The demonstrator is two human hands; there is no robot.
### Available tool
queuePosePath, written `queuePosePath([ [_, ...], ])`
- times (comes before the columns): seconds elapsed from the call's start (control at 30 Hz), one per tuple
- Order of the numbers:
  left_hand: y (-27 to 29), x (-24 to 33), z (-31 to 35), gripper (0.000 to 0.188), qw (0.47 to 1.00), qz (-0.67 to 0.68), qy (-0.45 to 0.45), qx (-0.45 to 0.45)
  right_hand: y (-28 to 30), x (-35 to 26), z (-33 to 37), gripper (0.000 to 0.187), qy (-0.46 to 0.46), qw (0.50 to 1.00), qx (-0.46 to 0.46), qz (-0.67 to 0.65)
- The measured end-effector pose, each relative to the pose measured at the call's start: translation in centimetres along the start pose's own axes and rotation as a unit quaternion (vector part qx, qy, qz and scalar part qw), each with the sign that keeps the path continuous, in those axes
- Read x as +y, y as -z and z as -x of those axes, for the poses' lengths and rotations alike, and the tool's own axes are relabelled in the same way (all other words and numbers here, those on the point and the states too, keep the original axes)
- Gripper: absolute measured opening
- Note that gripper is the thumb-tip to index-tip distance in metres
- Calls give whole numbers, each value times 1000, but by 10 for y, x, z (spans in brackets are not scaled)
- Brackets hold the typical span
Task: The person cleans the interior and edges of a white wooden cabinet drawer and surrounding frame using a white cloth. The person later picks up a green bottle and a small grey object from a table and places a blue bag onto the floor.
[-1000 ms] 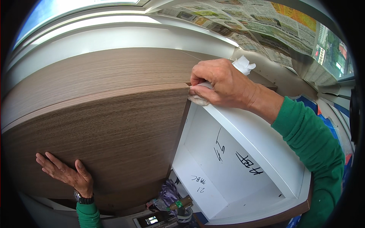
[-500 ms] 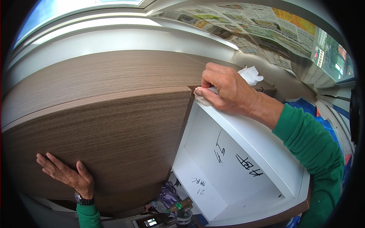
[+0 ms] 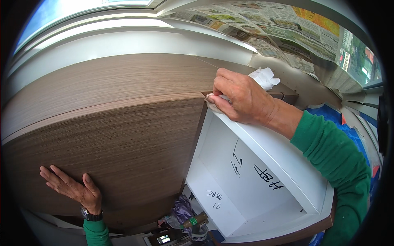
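My right hand (image 3: 242, 96) is closed round a crumpled whitish cloth (image 3: 214, 107), pressed against the far corner of a white cabinet box (image 3: 262, 143). That corner meets the brown wood-grain panel (image 3: 123, 151). On the panel, at the lower left, my left hand (image 3: 74, 186) lies flat with its fingers apart and a dark watch at the wrist. Inside the white box, black handwritten marks show on the walls. Part of the cloth is hidden under my right fingers.
A white crumpled paper (image 3: 264, 78) lies behind my right hand. Newspaper sheets (image 3: 266, 33) cover the window at the far right. Below the panel are a purple plastic bag (image 3: 183, 211) and a brown bottle (image 3: 196, 220). Blue sheeting (image 3: 340, 127) lies at the right.
My right hand has shifted slightly left with the cloth along the box's corner. My left hand has stayed in place on the panel.
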State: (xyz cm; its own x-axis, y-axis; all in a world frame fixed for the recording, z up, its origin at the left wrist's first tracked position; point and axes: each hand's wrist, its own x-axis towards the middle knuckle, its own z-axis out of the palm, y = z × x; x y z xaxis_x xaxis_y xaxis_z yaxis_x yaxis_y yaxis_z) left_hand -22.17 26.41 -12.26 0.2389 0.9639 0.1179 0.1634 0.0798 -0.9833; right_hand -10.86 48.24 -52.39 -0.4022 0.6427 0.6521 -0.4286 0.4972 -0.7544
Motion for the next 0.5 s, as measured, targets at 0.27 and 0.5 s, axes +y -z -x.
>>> queuePosePath([
  [0.27,1,0,-1,75,1000,-2,0,1,-2,1,-2,18,9,1000,13,-1],
  [0.5,1,1,-1,75,1000,3,-4,2,-4,-5,-4,18,6,1000,13,-14],
])
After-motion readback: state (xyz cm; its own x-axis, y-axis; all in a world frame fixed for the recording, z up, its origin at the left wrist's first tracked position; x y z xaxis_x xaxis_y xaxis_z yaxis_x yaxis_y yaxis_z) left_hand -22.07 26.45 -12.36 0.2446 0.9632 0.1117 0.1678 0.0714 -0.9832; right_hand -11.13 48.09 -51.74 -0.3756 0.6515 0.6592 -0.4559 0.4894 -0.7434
